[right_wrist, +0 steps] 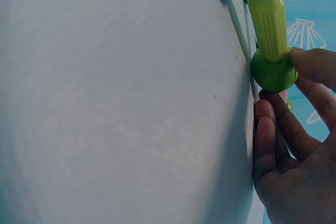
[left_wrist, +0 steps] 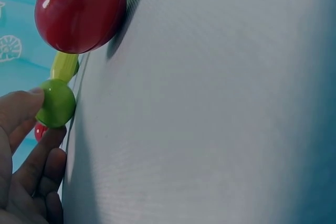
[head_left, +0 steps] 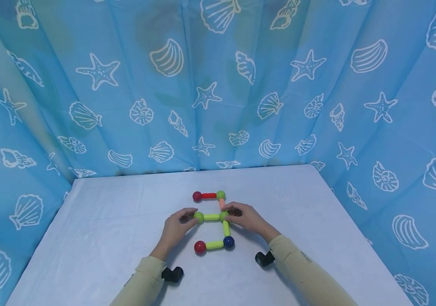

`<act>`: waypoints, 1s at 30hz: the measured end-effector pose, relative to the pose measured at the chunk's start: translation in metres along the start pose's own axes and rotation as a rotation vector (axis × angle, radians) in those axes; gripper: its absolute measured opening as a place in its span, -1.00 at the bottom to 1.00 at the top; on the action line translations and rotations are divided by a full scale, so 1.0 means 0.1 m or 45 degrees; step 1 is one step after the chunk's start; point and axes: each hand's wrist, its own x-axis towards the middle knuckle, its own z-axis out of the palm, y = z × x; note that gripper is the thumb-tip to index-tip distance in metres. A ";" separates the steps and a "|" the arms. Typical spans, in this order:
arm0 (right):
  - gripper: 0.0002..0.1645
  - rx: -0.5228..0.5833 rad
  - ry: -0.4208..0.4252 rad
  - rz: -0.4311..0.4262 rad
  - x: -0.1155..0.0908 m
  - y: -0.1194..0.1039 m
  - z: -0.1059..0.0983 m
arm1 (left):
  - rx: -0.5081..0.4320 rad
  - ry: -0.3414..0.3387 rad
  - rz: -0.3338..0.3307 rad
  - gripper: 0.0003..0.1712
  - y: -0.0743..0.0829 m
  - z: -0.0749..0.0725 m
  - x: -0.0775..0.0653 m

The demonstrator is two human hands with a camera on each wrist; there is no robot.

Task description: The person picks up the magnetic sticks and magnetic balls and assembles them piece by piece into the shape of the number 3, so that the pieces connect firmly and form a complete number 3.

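Observation:
A figure of coloured balls and rods, shaped like a 3, lies on the white-covered table. My left hand pinches the green ball at the free left end of the middle bar. At the bar's other end, my right hand holds another green ball between thumb and fingers. A yellow-green rod spans the two balls. Beyond them, a pink rod leads to a green ball, a red rod and a dark red ball. Nearer, a yellow-green rod runs to the blue ball.
From the blue ball, a yellow-green rod reaches a red ball at the near left. Black wrist devices sit by both cuffs. A blue curtain with shell prints hangs behind the table and along its sides.

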 end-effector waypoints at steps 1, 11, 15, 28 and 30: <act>-0.67 0.000 -0.002 -0.002 0.00 0.00 0.00 | -0.002 0.000 0.000 -0.60 -0.01 0.00 0.00; -0.72 0.006 0.006 0.005 0.00 -0.07 0.01 | 0.005 -0.011 -0.002 -0.66 0.03 -0.02 -0.02; -0.71 -0.005 0.007 0.003 0.01 -0.07 0.03 | 0.002 -0.017 -0.017 -0.67 0.03 -0.04 -0.03; -0.69 -0.028 0.004 0.008 0.02 -0.09 0.08 | 0.019 -0.009 -0.005 -0.66 -0.04 -0.08 -0.03; -0.69 -0.028 0.007 0.007 0.02 -0.10 0.09 | 0.016 -0.009 -0.012 -0.66 -0.04 -0.09 -0.03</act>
